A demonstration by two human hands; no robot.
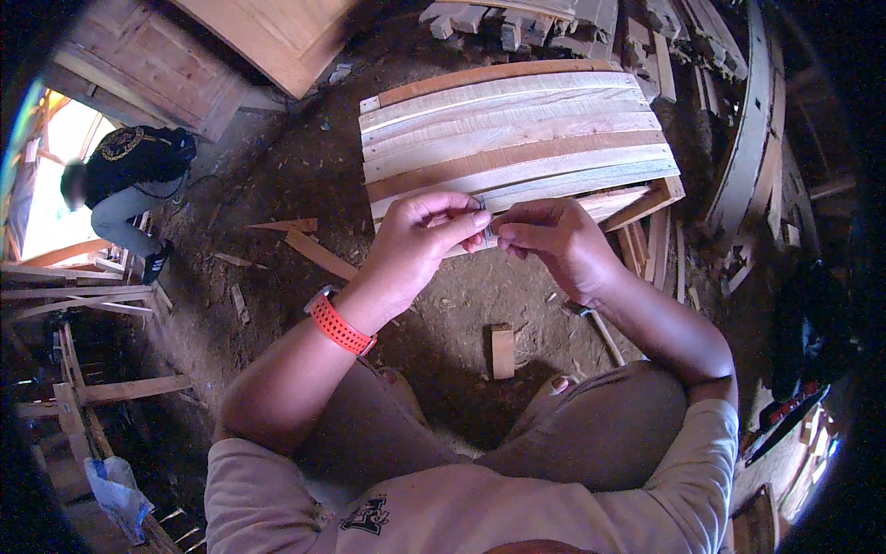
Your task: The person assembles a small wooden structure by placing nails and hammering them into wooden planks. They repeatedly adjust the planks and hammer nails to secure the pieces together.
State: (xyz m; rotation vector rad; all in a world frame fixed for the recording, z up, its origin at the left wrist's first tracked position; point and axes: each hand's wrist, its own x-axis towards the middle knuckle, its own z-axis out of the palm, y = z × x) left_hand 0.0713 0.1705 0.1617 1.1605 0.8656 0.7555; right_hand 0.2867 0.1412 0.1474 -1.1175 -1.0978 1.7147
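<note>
Pale shirt, slim piece — running fore-and-aft

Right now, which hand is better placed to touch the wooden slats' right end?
Probably the right hand: it is nearer that end of the wooden slats than the left hand. Both seem to pinch a small thing, too unclear to name.

No wording or number can be made out clearly enough to read. Three printed marks show. A dark, letter-like emblem is on the chest of the wearer's pale T-shirt. A round gold design is on the back of a black top worn by another person at the left; its details are too small. Blue markings, blurred, color a whitish plastic bag at lower left.
</note>
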